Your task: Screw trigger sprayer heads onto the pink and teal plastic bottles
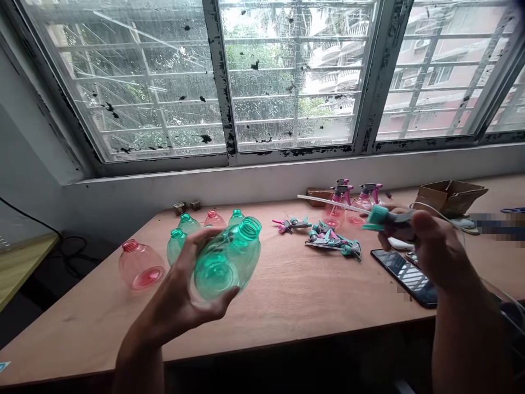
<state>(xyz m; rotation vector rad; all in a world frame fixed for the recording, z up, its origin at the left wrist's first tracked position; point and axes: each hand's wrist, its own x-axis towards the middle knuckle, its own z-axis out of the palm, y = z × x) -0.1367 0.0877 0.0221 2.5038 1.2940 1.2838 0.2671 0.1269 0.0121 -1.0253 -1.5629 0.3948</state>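
My left hand (pixel 197 279) grips a clear green spray bottle (pixel 229 257) without a cap, tilted so its threaded mouth points up and to the right. Held in my right hand (pixel 435 246) is a green and grey spray nozzle (pixel 381 216), its thin white tube (pixel 328 202) sticking out leftward over the table. Bottle and nozzle are apart. Behind my left hand stand several more open bottles, such as a green bottle (pixel 175 246) and a pink bottle (pixel 141 265). A pile of loose spray nozzles (pixel 334 241) lies between my hands, further back.
Pink spray bottles (pixel 335 210) with nozzles fitted stand near the wall. A black phone (pixel 406 276) lies below my right hand, with a white cable (pixel 459 227) close by. An open cardboard box (pixel 447 197) is at the back right. The table (pixel 287 312) ends at its front edge.
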